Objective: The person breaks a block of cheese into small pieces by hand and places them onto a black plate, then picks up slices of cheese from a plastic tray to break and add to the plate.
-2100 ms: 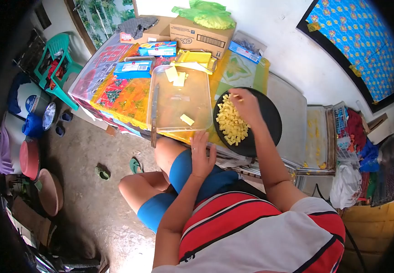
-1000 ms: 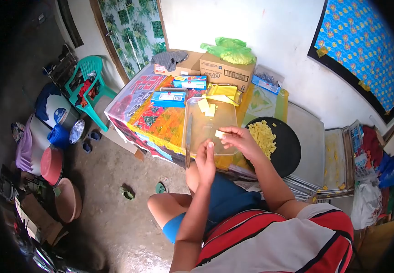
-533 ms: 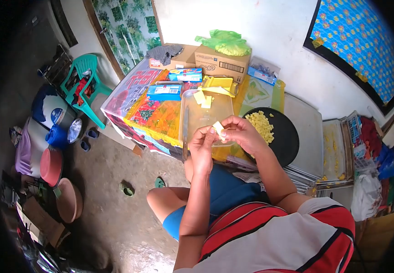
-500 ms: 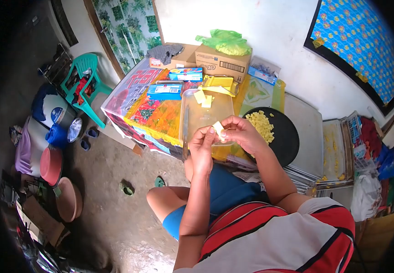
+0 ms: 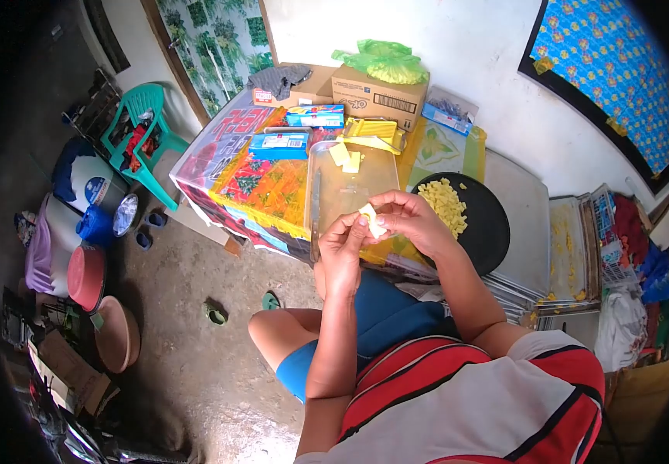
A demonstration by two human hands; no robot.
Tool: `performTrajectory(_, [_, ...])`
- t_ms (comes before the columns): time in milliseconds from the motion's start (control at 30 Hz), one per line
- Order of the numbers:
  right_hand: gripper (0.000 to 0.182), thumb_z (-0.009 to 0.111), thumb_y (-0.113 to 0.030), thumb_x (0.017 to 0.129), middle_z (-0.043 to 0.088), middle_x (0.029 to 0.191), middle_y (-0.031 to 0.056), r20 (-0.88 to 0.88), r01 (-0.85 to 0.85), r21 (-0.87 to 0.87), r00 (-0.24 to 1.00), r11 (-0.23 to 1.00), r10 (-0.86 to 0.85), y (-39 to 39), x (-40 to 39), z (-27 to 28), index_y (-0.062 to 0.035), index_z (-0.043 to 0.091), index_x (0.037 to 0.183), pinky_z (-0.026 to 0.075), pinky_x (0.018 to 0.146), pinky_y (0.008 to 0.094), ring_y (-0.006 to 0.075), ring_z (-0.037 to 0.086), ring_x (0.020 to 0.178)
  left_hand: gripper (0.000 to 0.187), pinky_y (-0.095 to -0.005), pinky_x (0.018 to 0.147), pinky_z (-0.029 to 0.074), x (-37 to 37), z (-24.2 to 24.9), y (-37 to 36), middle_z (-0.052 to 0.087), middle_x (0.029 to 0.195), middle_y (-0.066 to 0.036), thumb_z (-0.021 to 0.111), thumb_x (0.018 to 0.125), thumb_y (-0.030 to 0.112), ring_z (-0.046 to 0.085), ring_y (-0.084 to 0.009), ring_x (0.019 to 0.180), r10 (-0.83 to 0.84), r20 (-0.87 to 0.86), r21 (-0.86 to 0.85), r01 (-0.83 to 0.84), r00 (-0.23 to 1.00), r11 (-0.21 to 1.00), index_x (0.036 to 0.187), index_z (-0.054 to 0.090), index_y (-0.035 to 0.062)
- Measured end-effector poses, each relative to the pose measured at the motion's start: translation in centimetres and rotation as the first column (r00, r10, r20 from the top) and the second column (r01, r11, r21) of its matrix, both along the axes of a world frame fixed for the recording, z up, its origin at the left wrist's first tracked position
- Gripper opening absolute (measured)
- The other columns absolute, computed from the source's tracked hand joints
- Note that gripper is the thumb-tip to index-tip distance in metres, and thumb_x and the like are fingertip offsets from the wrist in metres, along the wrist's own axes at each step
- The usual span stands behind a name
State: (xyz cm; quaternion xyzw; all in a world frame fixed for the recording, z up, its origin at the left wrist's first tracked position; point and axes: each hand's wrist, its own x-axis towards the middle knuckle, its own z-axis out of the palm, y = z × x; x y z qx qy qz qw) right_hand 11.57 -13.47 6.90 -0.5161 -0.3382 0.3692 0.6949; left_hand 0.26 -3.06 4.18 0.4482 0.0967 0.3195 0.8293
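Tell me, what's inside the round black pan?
The round black pan holds a heap of small yellow cubes on its left side. The right hand covers its near-left edge, so anything there is hidden.

Location: informal home work area used for food preparation. Indicators: bare concrete floor; table covered with a patterned plastic cloth; green plastic chair; cardboard boxes; stacked metal trays; basins; sandals.

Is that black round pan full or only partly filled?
Partly filled. The black pan holds a heap of small yellow cubes on its left side, while the rest of its dark surface is bare.
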Motion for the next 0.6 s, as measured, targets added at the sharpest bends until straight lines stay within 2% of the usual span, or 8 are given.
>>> performTrajectory(300, [0.031,0.065,-0.009,0.086,0.064,0.099,0.0071,-0.026,0.000,-0.006,1.000,1.000,-0.001,0.0,0.4,-0.4,0.0011,0.057,0.114,0.052,0.073,0.0247,0.0116,0.062,0.087,0.021,-0.0250,0.070,0.055,0.2,-0.9,0.4,0.066,0.087,-0.009,0.060,0.092,0.012,0.064,-0.0130,0.073,-0.083,0.003,-0.080,0.083,0.997,0.993,0.104,0.061,-0.0053])
performTrajectory(500, [0.031,0.066,-0.007,0.085,0.065,0.099,0.0069,-0.052,0.014,0.017,0.999,1.000,-0.013,0.2,0.5,-0.6,0.0001,0.058,0.114,0.052,0.072,0.0244,0.0110,0.061,0.085,0.026,-0.0277,0.072,0.055,0.1,-0.6,0.1,0.065,0.095,-0.013,0.061,0.089,0.006,0.067,-0.0194,0.082,-0.107,-0.015,0.040,0.107,0.994,0.993,0.112,0.056,-0.0064])
performTrajectory(600, [0.031,0.066,-0.006,0.085,0.065,0.099,0.0067,-0.053,0.009,0.016,0.999,1.000,-0.008,0.3,0.7,-0.8,-0.0001,0.058,0.114,0.051,0.072,0.0239,0.0106,0.061,0.084,0.023,-0.0305,0.072,0.058,0.1,-0.8,0.3,0.065,0.095,-0.016,0.059,0.090,0.005,0.069,-0.0240,0.083,-0.111,-0.016,0.053,0.111,0.994,0.992,0.111,0.056,-0.0054])
